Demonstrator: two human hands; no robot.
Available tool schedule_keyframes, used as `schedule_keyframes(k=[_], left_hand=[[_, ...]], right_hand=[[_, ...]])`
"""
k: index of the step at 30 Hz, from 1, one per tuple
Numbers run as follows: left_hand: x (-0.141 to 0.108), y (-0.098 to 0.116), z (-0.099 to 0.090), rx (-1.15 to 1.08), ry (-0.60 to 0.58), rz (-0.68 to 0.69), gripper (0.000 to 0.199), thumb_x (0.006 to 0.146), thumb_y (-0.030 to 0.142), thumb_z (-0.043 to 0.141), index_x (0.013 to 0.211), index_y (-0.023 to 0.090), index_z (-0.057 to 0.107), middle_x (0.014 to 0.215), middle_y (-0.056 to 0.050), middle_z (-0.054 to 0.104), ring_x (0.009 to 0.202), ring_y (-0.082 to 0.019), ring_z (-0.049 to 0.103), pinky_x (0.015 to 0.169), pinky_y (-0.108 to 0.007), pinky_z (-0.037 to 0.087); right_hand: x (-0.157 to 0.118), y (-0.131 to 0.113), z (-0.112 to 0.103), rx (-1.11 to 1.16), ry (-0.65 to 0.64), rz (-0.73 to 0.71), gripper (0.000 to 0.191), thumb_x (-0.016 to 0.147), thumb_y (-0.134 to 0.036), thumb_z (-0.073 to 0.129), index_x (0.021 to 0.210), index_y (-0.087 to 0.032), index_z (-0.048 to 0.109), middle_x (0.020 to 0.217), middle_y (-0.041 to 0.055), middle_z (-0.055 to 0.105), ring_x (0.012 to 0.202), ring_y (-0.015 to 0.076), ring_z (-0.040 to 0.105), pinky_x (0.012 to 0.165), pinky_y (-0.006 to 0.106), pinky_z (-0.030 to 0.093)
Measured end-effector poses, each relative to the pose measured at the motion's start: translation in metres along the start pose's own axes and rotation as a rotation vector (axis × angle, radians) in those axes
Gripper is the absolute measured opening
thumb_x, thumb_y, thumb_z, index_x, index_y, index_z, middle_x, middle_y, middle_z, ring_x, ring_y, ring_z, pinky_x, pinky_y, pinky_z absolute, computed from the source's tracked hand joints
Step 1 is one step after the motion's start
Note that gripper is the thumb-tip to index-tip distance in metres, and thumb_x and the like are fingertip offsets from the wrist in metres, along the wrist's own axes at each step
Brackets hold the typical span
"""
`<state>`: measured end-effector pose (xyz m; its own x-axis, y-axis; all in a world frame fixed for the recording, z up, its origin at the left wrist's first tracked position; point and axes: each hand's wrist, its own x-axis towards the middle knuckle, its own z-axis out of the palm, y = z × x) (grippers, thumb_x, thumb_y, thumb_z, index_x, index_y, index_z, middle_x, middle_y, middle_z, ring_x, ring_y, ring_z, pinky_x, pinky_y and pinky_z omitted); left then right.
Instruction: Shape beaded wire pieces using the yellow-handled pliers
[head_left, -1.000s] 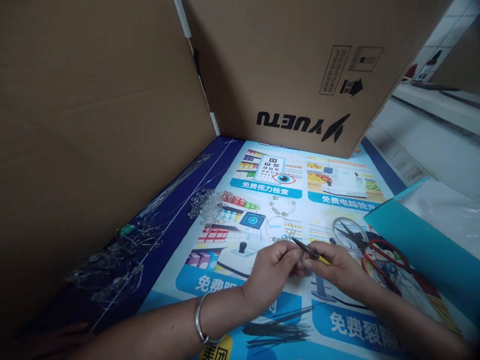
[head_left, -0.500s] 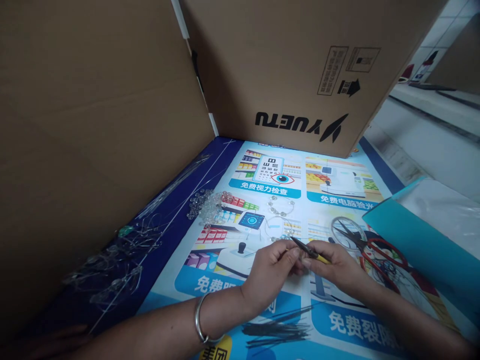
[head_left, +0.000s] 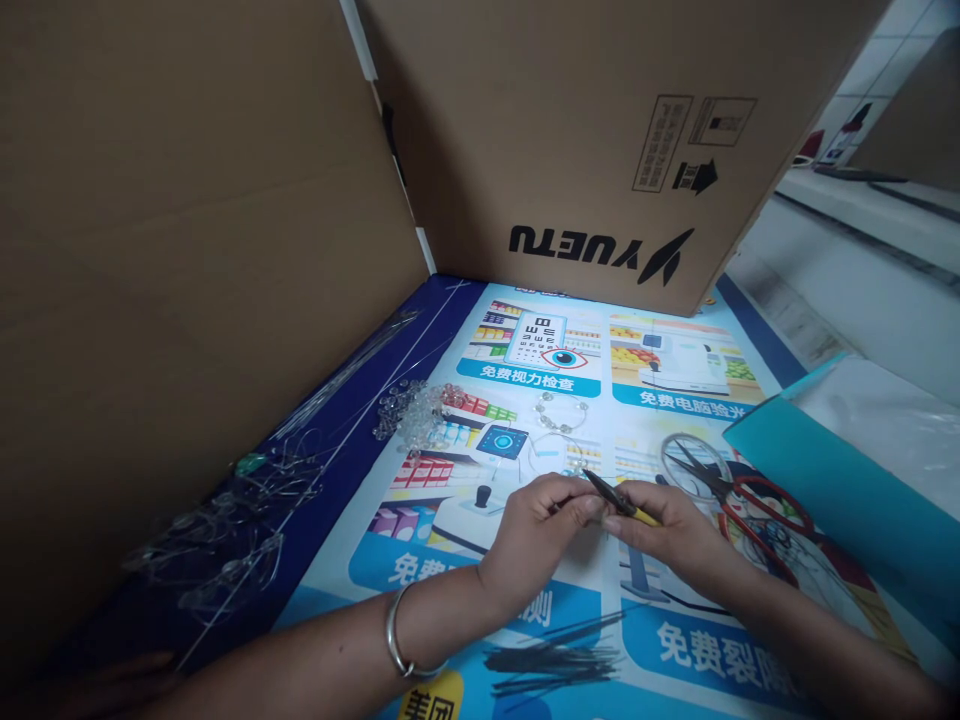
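Observation:
My left hand (head_left: 541, 528), with a silver bangle (head_left: 397, 632) on its wrist, is closed in a pinch on something I cannot make out. Against its fingertips, my right hand (head_left: 667, 522) grips pliers (head_left: 619, 497) with dark jaws and a yellow handle, pointing up and left. Just beyond the fingers lie a thin clear loop (head_left: 551, 455) and a ring of clear beads (head_left: 562, 412). Below the hands is a bundle of short dark wires (head_left: 555, 655). A heap of clear beads (head_left: 420, 415) sits to the left.
Red-handled scissors (head_left: 772, 500) lie right, over a clear round coil (head_left: 694, 465). A teal box (head_left: 840, 480) stands beside them. Tangled clear strands (head_left: 225, 540) cover the left side. Cardboard walls (head_left: 600, 130) rise behind and at left. A dim hand-like shape (head_left: 112, 680) shows lower left.
My left hand has turned slightly and its fingers sit a little apart from the right fingertips. The pliers stay in nearly the same place.

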<state>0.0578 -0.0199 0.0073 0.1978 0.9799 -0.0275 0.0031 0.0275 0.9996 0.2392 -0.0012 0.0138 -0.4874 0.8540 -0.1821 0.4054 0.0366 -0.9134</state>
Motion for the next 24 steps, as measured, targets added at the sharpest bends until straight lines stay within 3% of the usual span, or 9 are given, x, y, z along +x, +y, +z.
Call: schedule_keyframes(k=[10, 13, 16, 20, 24], left_hand=[[0.003, 0.009, -0.004, -0.177, -0.004, -0.079, 0.019, 0.082, 0.030, 0.052, 0.080, 0.014, 0.061, 0.079, -0.006, 0.064, 0.074, -0.015, 0.058, 0.067, -0.026, 0.045], [0.010, 0.016, -0.012, -0.294, 0.058, -0.138, 0.020, 0.082, 0.034, 0.052, 0.080, 0.014, 0.056, 0.082, -0.007, 0.065, 0.075, -0.016, 0.062, 0.063, -0.025, 0.046], [0.017, 0.020, -0.020, -0.369, 0.082, -0.210, 0.022, 0.081, 0.038, 0.053, 0.081, 0.016, 0.051, 0.080, -0.006, 0.067, 0.070, -0.017, 0.065, 0.058, -0.024, 0.045], [0.019, 0.023, -0.025, -0.388, 0.087, -0.242, 0.020, 0.079, 0.036, 0.054, 0.079, 0.017, 0.049, 0.075, -0.005, 0.068, 0.062, -0.015, 0.064, 0.057, -0.025, 0.045], [0.018, 0.024, -0.024, -0.389, 0.084, -0.281, 0.017, 0.078, 0.033, 0.055, 0.078, 0.017, 0.050, 0.073, -0.005, 0.068, 0.058, -0.013, 0.062, 0.055, -0.025, 0.045]], right_hand=[[-0.003, -0.002, 0.001, -0.082, 0.039, -0.019, 0.025, 0.082, -0.041, 0.050, 0.073, -0.018, 0.053, 0.067, -0.0019, 0.048, 0.064, 0.0122, 0.044, 0.055, 0.023, 0.035], [-0.002, -0.003, -0.004, -0.314, 0.218, -0.128, 0.020, 0.083, -0.037, 0.049, 0.080, -0.018, 0.055, 0.074, 0.0011, 0.054, 0.070, 0.0146, 0.049, 0.061, 0.025, 0.039], [-0.001, -0.002, -0.012, -0.647, 0.400, -0.365, 0.020, 0.081, -0.035, 0.054, 0.091, -0.018, 0.056, 0.086, 0.0059, 0.058, 0.083, 0.0189, 0.050, 0.075, 0.032, 0.040], [-0.002, 0.000, -0.020, -1.073, 0.471, -0.594, 0.024, 0.078, -0.036, 0.057, 0.092, -0.016, 0.058, 0.086, 0.0080, 0.059, 0.086, 0.0220, 0.050, 0.080, 0.038, 0.038], [-0.008, 0.000, -0.022, -1.334, 0.517, -0.711, 0.028, 0.080, -0.036, 0.056, 0.101, -0.019, 0.058, 0.092, 0.0085, 0.060, 0.091, 0.0236, 0.050, 0.082, 0.039, 0.036]])
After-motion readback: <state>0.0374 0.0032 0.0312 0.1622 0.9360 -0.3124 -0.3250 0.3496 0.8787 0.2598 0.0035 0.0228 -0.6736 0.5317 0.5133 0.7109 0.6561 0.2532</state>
